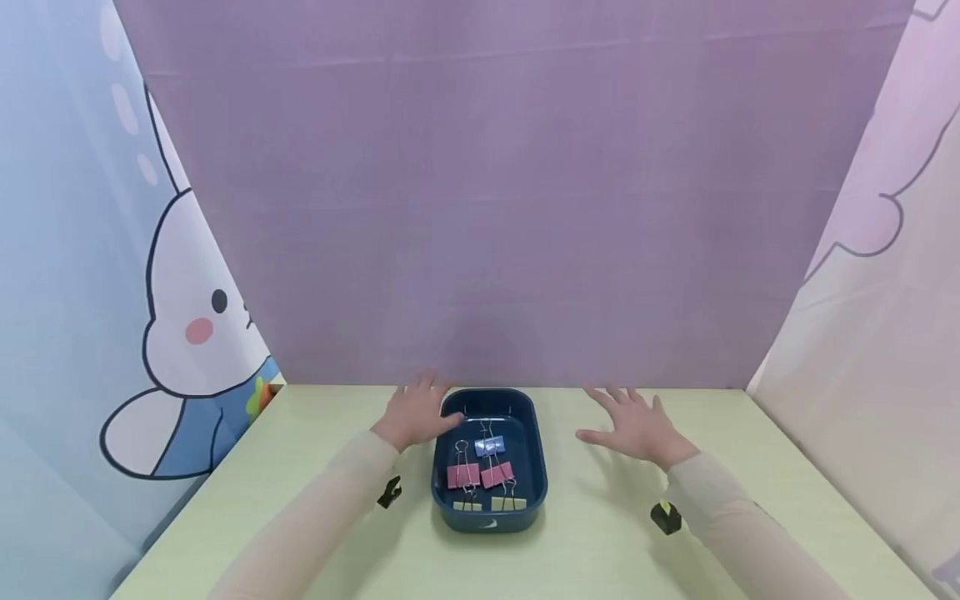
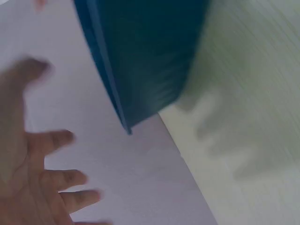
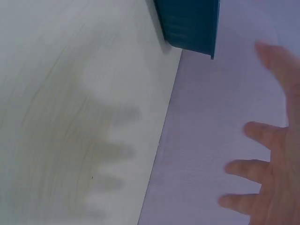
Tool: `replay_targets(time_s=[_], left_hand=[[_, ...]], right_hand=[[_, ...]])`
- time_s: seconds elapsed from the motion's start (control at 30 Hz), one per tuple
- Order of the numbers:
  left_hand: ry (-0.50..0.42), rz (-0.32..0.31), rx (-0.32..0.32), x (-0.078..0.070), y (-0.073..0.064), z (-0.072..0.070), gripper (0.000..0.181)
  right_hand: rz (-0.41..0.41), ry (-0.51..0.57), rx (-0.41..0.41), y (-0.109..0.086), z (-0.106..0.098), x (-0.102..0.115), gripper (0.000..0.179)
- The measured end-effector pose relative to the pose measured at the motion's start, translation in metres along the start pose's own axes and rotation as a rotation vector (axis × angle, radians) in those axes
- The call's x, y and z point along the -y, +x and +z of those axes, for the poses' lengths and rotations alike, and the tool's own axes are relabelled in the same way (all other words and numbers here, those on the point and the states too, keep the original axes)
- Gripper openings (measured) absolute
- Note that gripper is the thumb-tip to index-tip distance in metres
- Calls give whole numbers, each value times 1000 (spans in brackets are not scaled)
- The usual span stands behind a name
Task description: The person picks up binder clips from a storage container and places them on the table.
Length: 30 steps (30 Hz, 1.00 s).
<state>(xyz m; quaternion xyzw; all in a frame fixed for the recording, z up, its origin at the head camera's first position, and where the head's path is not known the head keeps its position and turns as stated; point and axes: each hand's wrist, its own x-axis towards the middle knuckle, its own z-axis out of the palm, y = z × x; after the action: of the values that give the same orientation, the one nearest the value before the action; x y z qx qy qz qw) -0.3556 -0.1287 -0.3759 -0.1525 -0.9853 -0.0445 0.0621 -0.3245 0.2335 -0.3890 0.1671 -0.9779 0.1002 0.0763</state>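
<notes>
A dark blue tray point(image 1: 517, 522) stands on the table, holding a blue binder clip point(image 1: 490, 446), two pink binder clips point(image 1: 462, 476) and two yellow binder clips point(image 1: 508, 504). Just left of the tray's far end hovers my left hand point(image 1: 416, 415), fingers spread, its thumb over the rim in the head view. The left wrist view shows a gap between this hand point(image 2: 28, 187) and the tray point(image 2: 145, 56). My right hand point(image 1: 630, 427) is in the air well to the right of the tray, fingers spread and holding nothing; the right wrist view also shows its fingers straight point(image 3: 258, 170).
The pale table point(image 1: 600, 542) ends at a purple cloth point(image 1: 487, 208) hanging behind it. A curtain with a cartoon rabbit point(image 1: 195, 308) hangs on the left, and a pale printed curtain point(image 1: 885, 358) on the right. Both hands cast shadows on the table.
</notes>
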Motion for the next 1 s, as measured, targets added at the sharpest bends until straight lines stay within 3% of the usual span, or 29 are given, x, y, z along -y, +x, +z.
replay_targets(time_s=[0.13,0.23,0.4,0.77,1.0], left_hand=[[-105,-68,27,2,4,-8,33],[-126,-117,65,5,5,-12,18],[-121,-143,96,9,4,-12,20],[-167,-166,130,5,7,-11,17],[-268,-179,232,2,17,1,13]], right_hand=[[-24,34,63,1,0,-2,60],[-23,69,122,1,-1,-3,40],[-37,79,157,2,0,-5,21],[-41,80,160,1,-2,-5,17],[-39,80,160,-2,0,-7,16]])
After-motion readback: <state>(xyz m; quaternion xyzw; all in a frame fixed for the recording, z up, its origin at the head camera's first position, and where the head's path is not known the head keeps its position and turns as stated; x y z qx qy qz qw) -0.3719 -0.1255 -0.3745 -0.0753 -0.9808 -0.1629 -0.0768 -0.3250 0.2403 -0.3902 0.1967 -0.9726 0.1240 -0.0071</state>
